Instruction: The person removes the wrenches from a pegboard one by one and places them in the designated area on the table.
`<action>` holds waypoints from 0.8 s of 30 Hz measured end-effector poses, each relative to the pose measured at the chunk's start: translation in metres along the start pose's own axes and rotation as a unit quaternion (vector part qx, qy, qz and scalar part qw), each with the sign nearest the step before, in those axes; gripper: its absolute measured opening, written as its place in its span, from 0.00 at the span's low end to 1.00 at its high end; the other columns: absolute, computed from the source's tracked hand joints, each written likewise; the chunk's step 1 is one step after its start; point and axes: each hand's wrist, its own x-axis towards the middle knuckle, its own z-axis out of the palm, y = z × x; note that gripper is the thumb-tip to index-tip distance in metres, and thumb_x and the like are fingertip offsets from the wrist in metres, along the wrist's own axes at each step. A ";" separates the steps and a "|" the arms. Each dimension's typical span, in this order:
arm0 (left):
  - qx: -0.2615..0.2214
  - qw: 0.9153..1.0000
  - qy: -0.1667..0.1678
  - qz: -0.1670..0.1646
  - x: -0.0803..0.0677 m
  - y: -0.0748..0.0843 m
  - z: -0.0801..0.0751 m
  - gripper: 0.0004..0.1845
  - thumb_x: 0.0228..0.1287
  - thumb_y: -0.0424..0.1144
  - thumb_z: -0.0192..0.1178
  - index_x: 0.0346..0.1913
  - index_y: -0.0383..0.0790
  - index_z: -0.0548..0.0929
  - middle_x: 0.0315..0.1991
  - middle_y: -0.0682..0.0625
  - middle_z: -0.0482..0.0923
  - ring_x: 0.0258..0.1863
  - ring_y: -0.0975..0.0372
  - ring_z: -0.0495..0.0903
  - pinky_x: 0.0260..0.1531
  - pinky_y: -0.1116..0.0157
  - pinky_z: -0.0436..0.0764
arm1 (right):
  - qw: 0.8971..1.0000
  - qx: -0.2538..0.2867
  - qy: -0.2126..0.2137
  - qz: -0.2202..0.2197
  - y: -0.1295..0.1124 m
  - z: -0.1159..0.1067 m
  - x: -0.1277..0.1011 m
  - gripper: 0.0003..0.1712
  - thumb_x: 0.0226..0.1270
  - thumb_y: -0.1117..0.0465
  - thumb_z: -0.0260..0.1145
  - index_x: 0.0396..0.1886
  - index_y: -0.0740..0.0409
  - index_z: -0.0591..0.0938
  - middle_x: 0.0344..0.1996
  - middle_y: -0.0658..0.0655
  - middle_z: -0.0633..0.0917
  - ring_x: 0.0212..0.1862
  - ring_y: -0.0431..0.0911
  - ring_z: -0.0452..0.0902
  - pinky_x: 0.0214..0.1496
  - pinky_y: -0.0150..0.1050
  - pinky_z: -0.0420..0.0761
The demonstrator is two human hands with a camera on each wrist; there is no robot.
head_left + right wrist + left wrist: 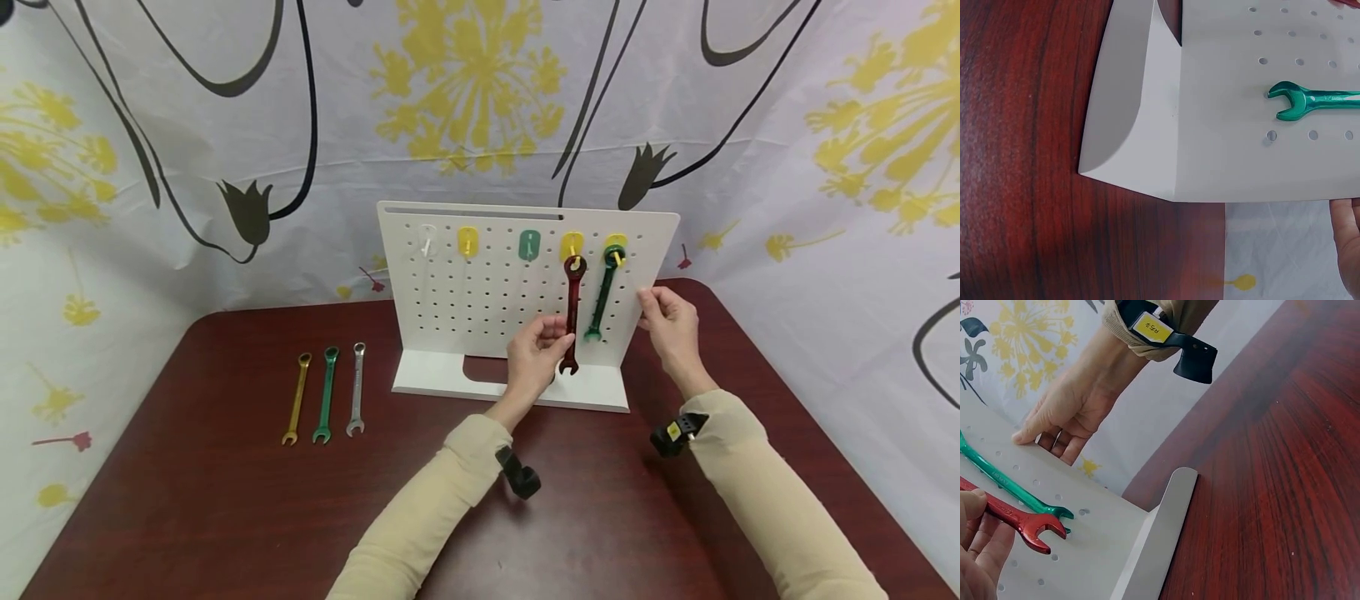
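A white pegboard [487, 287] stands upright on its base, with several hooks along its top row. My left hand [534, 354] pinches the lower shaft of a red wrench [573, 304], whose ring end is at a yellow hook [572, 244]. Just right of it, a dark green wrench [604, 292] hangs from another yellow hook [617, 243], its open end downward. At the board's right edge, my right hand [670, 325] grips with the thumb in front and the fingers behind; in the left wrist view this right hand [1072, 419] shows above the green wrench [1007, 481].
On the dark red table [225, 500], left of the board, lie a gold wrench [297, 400], a green wrench [326, 396] and a silver wrench [357, 392]. White, yellow and green hooks [529, 245] on the board hold nothing. A patterned cloth [337, 125] hangs behind.
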 end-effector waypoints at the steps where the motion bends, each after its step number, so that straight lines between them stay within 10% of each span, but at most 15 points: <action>1: -0.002 1.000 -0.002 -0.002 -0.001 0.001 -0.001 0.10 0.55 0.29 0.66 0.41 0.33 0.82 0.34 0.40 0.83 0.31 0.61 0.81 0.35 0.73 0.81 | 1.000 0.000 0.000 0.000 0.000 0.000 0.000 0.13 0.69 0.51 0.57 0.33 0.53 0.81 0.35 0.48 0.83 0.35 0.31 0.77 0.38 0.26 0.82; 13: -0.046 0.995 -0.056 -0.063 -0.006 0.010 -0.011 0.12 0.56 0.29 0.65 0.44 0.33 0.81 0.35 0.39 0.83 0.28 0.69 0.80 0.32 0.69 0.84 | 1.000 -0.001 0.001 -0.002 0.002 0.000 -0.001 0.15 0.69 0.51 0.58 0.35 0.58 0.80 0.29 0.39 0.80 0.33 0.30 0.76 0.36 0.25 0.81; 24: -0.115 0.973 -0.111 -0.164 -0.007 0.029 -0.023 0.15 0.58 0.28 0.63 0.50 0.31 0.79 0.36 0.44 0.81 0.28 0.69 0.79 0.35 0.64 0.85 | 1.000 0.005 0.003 0.003 0.000 0.000 0.000 0.12 0.68 0.51 0.58 0.32 0.53 0.80 0.33 0.46 0.83 0.34 0.30 0.77 0.37 0.26 0.82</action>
